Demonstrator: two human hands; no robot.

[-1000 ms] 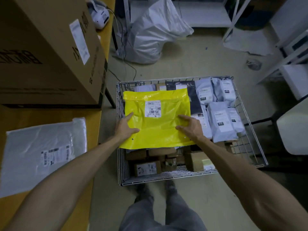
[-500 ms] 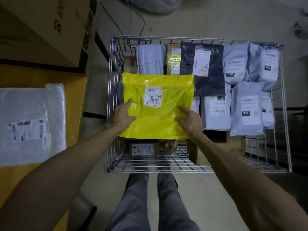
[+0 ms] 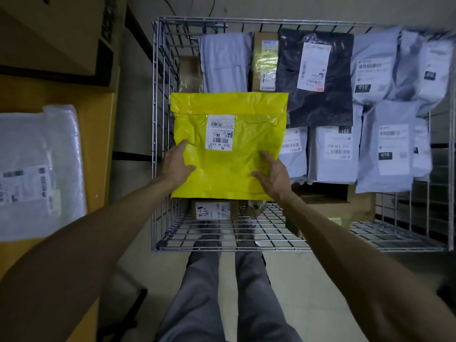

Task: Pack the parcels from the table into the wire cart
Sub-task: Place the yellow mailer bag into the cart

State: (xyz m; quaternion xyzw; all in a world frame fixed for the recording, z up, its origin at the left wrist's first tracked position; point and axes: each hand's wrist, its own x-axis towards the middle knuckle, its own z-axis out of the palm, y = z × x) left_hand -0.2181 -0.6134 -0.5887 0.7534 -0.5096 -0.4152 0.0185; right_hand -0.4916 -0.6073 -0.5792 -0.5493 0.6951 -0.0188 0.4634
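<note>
- Yellow poly parcel (image 3: 222, 176): flat in the wire cart (image 3: 246, 20), left side, atop cardboard boxes (image 3: 213, 211).
- Fingers (image 3: 182, 148): my left hand (image 3: 176, 164) and right hand (image 3: 272, 172) lie outstretched on it, gripping nothing.
- Risk: slick film on uneven boxes; it may slide or sag once I lift away.
- Cart contents: grey mailers (image 3: 332, 166), one black mailer (image 3: 320, 104), boxes beneath.
- Worktop (image 3: 98, 124): one clear-bagged parcel (image 3: 37, 149) waiting.

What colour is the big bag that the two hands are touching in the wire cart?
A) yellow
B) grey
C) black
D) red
A: the left hand and right hand both lie on the yellow parcel inside the wire cart; the black and grey bags sit further back, untouched.
</note>
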